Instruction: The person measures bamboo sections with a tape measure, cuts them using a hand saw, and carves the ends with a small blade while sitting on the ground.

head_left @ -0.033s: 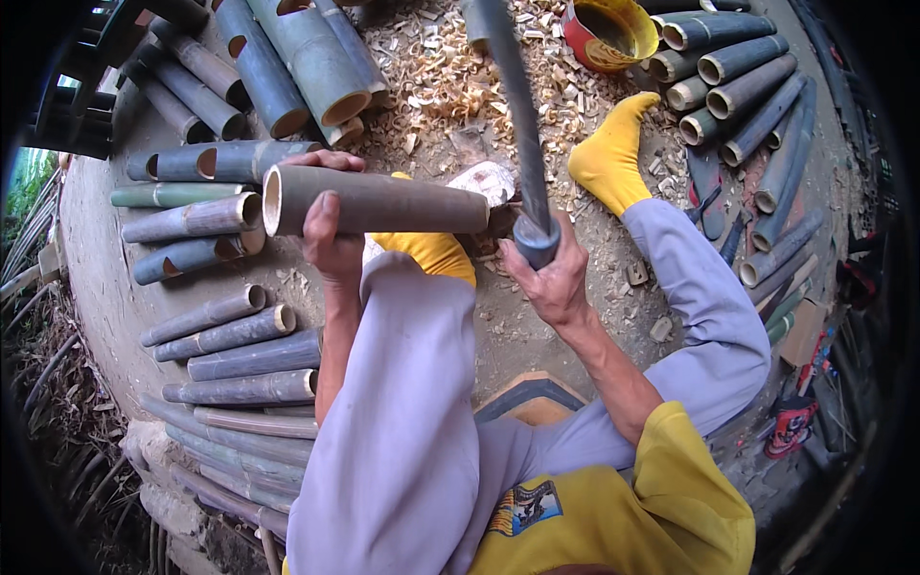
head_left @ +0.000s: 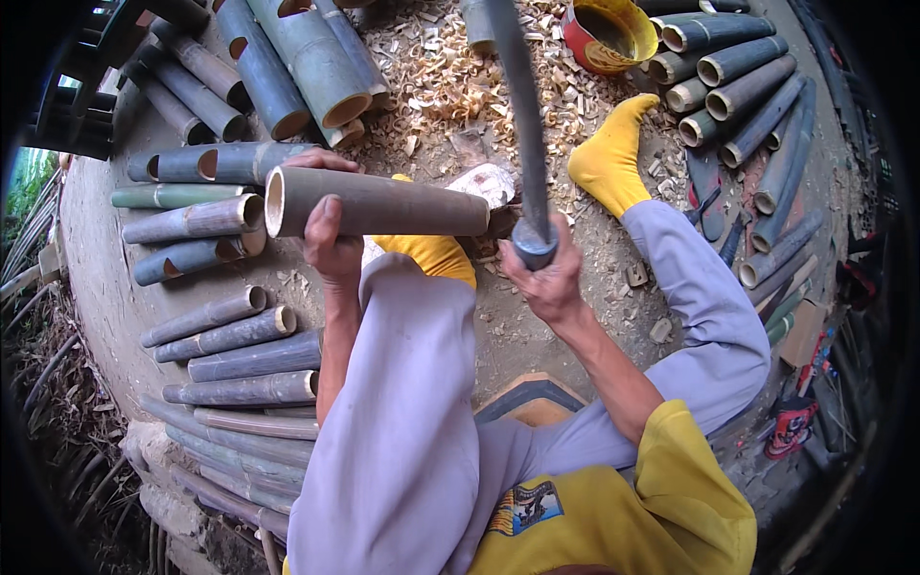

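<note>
A brown bamboo tube [head_left: 383,200] lies nearly level across my left shin, its open end at the left. My left hand [head_left: 331,235] is closed round it near that end, thumb on the near side and fingers over the far side. My right hand [head_left: 551,278] is closed round the handle of a long dark-bladed knife [head_left: 527,115], whose blade stands up and away from me. The knife's collar is just right of the tube's far end. Beside that end sits a pale, whitish lump [head_left: 487,182] whose kind I cannot make out.
Wood shavings [head_left: 431,86] cover the ground ahead. Bamboo tubes lie in rows at left [head_left: 192,220] and stacked at right [head_left: 747,86]. A red and yellow tub [head_left: 604,38] of liquid stands at the far right. My yellow-socked foot [head_left: 613,158] rests on the ground.
The knife in my right hand has shifted very slightly, its blade leaning a little to the right. The bamboo tube and my left hand have barely moved.
</note>
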Motion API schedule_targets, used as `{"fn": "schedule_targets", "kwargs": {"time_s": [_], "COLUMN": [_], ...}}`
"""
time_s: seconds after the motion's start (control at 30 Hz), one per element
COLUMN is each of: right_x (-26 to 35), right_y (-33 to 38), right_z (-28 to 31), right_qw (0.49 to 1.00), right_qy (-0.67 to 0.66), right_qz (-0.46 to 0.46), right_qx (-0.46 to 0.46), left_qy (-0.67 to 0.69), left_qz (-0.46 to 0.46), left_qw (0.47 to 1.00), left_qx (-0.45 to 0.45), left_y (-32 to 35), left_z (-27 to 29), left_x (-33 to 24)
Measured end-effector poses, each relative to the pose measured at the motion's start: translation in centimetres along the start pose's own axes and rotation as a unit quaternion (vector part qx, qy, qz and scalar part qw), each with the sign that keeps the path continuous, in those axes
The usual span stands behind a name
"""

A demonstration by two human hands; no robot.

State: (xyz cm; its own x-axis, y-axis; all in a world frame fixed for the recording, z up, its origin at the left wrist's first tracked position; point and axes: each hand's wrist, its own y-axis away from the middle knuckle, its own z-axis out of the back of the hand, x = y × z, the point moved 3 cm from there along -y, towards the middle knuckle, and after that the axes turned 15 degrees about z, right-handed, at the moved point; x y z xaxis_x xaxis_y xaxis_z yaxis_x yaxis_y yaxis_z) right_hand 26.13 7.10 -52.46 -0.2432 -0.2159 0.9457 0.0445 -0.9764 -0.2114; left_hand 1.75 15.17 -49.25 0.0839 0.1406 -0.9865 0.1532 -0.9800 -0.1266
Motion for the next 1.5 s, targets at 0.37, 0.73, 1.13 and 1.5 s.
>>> {"fn": "schedule_targets", "kwargs": {"time_s": [0.37,0.73,1.13,1.5], "right_x": [1.2,0.2,-1.5,-4.2], "right_y": [-0.9,-1.8,-1.3,-0.1], "right_z": [0.9,0.9,0.6,1.0], "right_qw": [0.991,0.980,0.977,0.960], "right_qy": [0.122,0.108,0.098,0.162], "right_qz": [-0.027,-0.128,-0.157,-0.146], "right_qx": [0.051,0.112,0.110,0.177], "left_qy": [0.198,0.156,0.196,0.218], "left_qz": [0.102,0.070,0.080,0.070], "left_qw": [0.947,0.978,0.976,0.973], "left_qx": [-0.230,-0.122,-0.059,0.020], "left_y": [-0.1,1.0,0.8,0.3], "left_z": [-1.0,-3.9,-2.2,-1.5], "left_x": [0.1,-1.7,-0.7,-0.2]}}
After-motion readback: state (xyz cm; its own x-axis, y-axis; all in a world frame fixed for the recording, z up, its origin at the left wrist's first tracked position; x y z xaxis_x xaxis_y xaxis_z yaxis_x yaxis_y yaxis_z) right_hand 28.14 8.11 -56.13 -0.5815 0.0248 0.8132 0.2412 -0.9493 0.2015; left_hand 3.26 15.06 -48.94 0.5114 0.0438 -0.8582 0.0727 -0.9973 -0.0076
